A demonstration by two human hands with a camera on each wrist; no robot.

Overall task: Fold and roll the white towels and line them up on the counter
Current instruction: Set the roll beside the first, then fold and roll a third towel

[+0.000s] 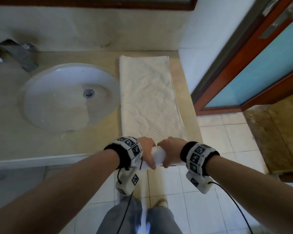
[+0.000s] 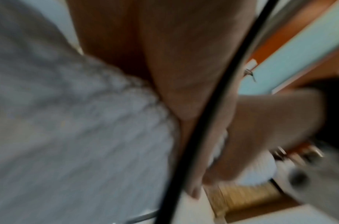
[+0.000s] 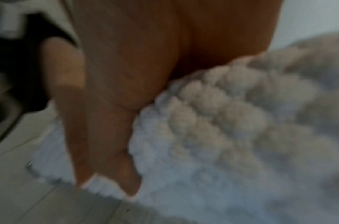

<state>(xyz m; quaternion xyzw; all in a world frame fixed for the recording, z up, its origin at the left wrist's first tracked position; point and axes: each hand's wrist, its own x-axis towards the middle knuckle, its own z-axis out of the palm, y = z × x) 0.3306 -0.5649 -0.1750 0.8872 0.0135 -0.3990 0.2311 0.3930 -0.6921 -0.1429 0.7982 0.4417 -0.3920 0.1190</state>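
A long white textured towel (image 1: 150, 98) lies folded in a strip on the beige counter (image 1: 10, 137), right of the sink, running from the back wall to the front edge. Its near end is rolled into a small roll (image 1: 156, 156) at the counter's front edge. My left hand (image 1: 146, 152) and my right hand (image 1: 170, 152) sit side by side on that roll, fingers curled over it and thumbs beneath. The blurred left wrist view shows the left hand (image 2: 193, 121) against the towel (image 2: 78, 136). In the right wrist view, the right hand (image 3: 116, 106) grips the towel (image 3: 222, 121).
A round white sink (image 1: 57, 102) with a metal drain takes up the counter's left part, with a chrome tap (image 1: 19, 53) behind it. A wall corner and a wood-framed glass door (image 1: 260, 65) stand to the right. Tiled floor lies below.
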